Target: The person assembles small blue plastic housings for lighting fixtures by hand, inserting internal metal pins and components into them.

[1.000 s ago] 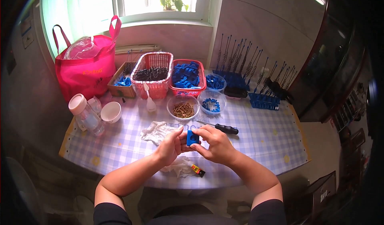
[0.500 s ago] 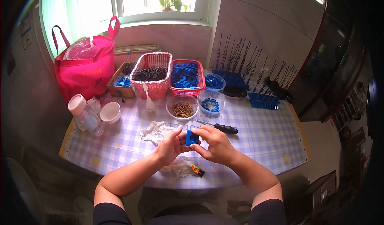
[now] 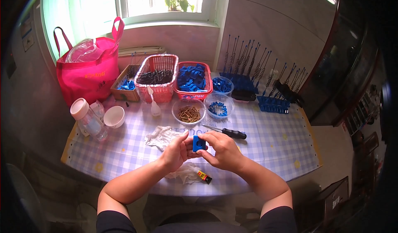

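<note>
Over the middle of the table, my right hand (image 3: 224, 150) pinches a small blue plastic block (image 3: 199, 143) between thumb and fingers. The block is upright, with a round recess in its face. My left hand (image 3: 177, 152) is cupped beside it, thumb raised and apart from the block. The left fingers pass behind the block, and whether they press on it is hidden. Past the right hand lies a screwdriver (image 3: 234, 133) with a black handle. Crumpled white cloth (image 3: 159, 137) is just beyond the left hand. Nearer me, a yellow and black tube (image 3: 204, 176) rests by crumpled white tissue (image 3: 184, 174).
Behind the hands stand a bowl of brass-coloured screws (image 3: 189, 113), a bowl of small blue parts (image 3: 218, 108) and a red basket of blue pieces (image 3: 192, 79). Blue racks of upright spring rods (image 3: 240, 82) are at back right. A bottle (image 3: 89, 119) and white bowl (image 3: 114, 117) stand left.
</note>
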`<state>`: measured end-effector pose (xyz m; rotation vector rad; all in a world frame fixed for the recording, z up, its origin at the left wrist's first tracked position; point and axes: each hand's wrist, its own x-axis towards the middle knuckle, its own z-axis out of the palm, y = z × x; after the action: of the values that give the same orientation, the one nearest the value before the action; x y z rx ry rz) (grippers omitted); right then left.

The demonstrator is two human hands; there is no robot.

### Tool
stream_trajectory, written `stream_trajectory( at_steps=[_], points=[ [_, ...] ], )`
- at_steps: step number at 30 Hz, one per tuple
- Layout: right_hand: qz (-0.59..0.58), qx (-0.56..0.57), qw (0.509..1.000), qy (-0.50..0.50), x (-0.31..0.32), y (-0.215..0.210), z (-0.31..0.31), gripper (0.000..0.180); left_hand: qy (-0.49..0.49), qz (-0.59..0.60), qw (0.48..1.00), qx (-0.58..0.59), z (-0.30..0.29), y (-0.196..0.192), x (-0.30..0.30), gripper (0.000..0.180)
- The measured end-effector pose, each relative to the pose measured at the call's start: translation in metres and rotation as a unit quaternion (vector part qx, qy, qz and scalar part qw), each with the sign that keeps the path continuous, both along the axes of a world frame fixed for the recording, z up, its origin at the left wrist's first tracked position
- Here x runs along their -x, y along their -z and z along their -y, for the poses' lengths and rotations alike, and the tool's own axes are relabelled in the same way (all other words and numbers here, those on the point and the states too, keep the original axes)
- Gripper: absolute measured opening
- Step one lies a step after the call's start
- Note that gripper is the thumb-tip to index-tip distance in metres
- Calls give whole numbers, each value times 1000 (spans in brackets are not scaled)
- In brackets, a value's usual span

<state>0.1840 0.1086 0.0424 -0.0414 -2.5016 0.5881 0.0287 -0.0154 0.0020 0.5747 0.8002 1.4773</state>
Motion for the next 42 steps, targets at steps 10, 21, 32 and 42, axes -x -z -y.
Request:
stream_trajectory(
  at_steps=[10, 21, 32, 42],
  points=[
    [0, -17, 1000, 10, -1, 2, -2, 43, 1, 6, 1000, 12, -2, -1, -2, 62],
    [9, -29, 999, 10, -1, 3, -2, 44, -1, 19, 1000, 19, -1, -1, -1, 62],
    [-10, -13, 1000, -1, 0, 2, -2, 42, 10, 15, 1000, 0, -1, 2, 0, 60],
    [-10, -2, 1000, -5, 0, 2, -2, 41, 7, 17, 1000, 4, 0, 1, -1, 60]
  ],
)
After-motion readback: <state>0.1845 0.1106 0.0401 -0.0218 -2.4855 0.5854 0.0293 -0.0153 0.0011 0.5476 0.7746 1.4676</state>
